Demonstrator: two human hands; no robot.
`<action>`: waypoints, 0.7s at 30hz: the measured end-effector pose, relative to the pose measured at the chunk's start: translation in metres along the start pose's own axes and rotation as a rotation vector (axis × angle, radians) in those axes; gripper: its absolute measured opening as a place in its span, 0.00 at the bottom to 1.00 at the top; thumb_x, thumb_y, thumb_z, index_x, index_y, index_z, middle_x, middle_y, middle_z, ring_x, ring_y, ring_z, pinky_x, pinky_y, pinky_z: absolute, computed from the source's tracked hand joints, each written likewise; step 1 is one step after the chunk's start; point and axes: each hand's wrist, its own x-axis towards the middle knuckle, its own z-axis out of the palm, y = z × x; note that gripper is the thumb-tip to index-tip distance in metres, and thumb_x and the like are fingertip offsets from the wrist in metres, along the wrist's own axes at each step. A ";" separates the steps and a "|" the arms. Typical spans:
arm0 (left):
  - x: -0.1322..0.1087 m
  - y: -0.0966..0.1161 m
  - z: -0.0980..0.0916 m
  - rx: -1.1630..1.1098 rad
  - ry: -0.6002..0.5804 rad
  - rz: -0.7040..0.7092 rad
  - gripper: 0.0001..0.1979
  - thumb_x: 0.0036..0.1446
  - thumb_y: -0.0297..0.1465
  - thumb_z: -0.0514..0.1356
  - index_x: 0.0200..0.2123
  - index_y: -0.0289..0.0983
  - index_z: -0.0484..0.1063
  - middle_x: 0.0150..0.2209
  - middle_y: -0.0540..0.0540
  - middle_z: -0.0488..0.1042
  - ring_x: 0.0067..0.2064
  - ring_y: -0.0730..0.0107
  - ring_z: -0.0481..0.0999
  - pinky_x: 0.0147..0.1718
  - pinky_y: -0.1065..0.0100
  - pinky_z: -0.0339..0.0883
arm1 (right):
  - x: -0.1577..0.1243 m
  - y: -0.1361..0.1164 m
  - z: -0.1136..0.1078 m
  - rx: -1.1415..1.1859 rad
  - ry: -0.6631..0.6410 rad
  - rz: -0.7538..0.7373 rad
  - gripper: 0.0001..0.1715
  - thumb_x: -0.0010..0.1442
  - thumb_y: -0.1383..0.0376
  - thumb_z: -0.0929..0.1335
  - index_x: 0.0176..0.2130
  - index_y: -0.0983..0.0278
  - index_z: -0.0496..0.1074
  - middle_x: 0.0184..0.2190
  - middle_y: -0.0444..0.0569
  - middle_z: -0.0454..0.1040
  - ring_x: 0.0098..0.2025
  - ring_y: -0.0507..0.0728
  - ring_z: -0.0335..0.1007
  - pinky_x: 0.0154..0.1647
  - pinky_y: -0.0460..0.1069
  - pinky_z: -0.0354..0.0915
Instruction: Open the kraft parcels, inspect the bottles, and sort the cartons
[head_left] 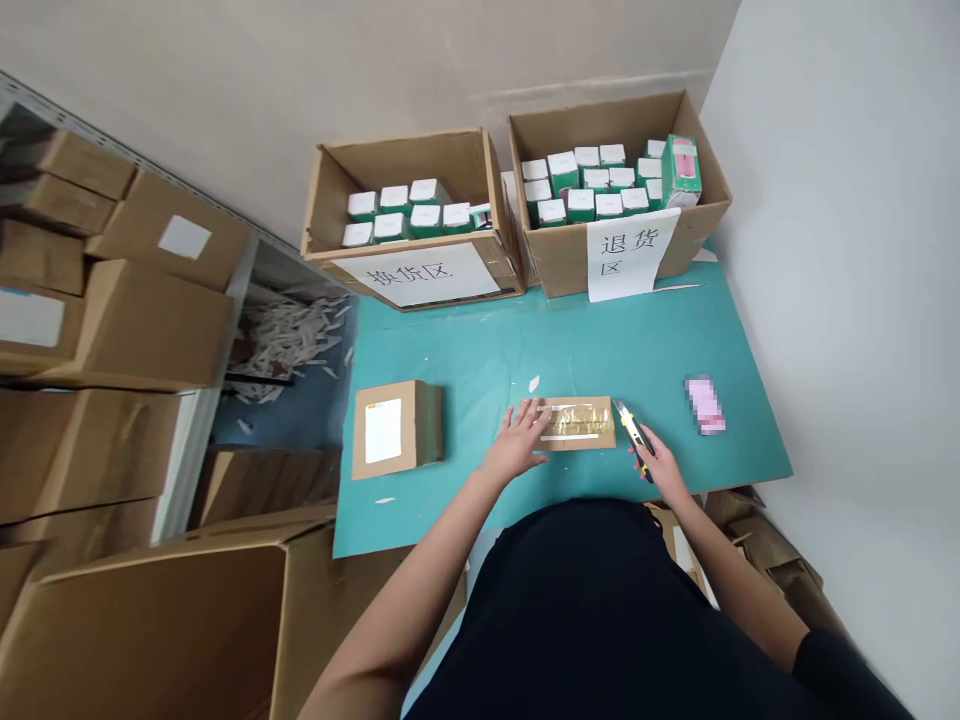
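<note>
A flat cardboard parcel (577, 423) with strips of shiny tape lies on the teal cutting mat (480, 350). My left hand (516, 440) rests on the parcel's left end, its fingers spread. My right hand (660, 460) grips a yellow and black utility knife (634, 435), with the blade tip close to the parcel's right edge. A small cardboard box (396, 430) with a white label sits left of my left hand. To the right of my right hand lies a pixelated pink item (705, 405).
Two open cartons (405, 150) (600, 130) with paper signs in Chinese hold several green and white boxes at the mat's far edge. Stacked cartons (135, 320) and white scraps (289, 335) fill the left side. A wall (825, 300) bounds the right.
</note>
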 end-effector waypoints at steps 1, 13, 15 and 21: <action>0.006 0.004 0.000 0.008 -0.017 0.018 0.56 0.50 0.41 0.71 0.75 0.44 0.44 0.76 0.37 0.42 0.76 0.44 0.40 0.71 0.42 0.38 | 0.000 -0.003 -0.005 -0.015 -0.028 0.010 0.51 0.56 0.45 0.71 0.71 0.62 0.58 0.38 0.50 0.79 0.26 0.53 0.70 0.19 0.45 0.65; 0.032 0.008 0.003 0.048 -0.049 0.068 0.57 0.49 0.47 0.71 0.74 0.41 0.46 0.74 0.32 0.48 0.75 0.41 0.45 0.70 0.39 0.38 | 0.013 -0.023 -0.037 -0.185 -0.217 0.048 0.43 0.60 0.53 0.69 0.70 0.58 0.61 0.35 0.46 0.78 0.24 0.49 0.67 0.17 0.43 0.61; 0.030 0.007 0.002 0.045 -0.029 0.078 0.56 0.49 0.47 0.70 0.74 0.41 0.46 0.74 0.32 0.50 0.75 0.41 0.46 0.70 0.39 0.37 | 0.015 -0.027 -0.039 -0.210 -0.226 0.048 0.42 0.61 0.55 0.69 0.70 0.58 0.61 0.35 0.46 0.78 0.24 0.49 0.67 0.18 0.43 0.61; 0.030 0.006 -0.001 0.041 -0.022 0.085 0.53 0.51 0.48 0.70 0.73 0.39 0.50 0.73 0.30 0.53 0.74 0.40 0.49 0.69 0.37 0.37 | 0.015 -0.037 -0.041 -0.301 -0.235 0.072 0.39 0.62 0.60 0.68 0.70 0.57 0.62 0.32 0.43 0.74 0.21 0.48 0.62 0.16 0.42 0.58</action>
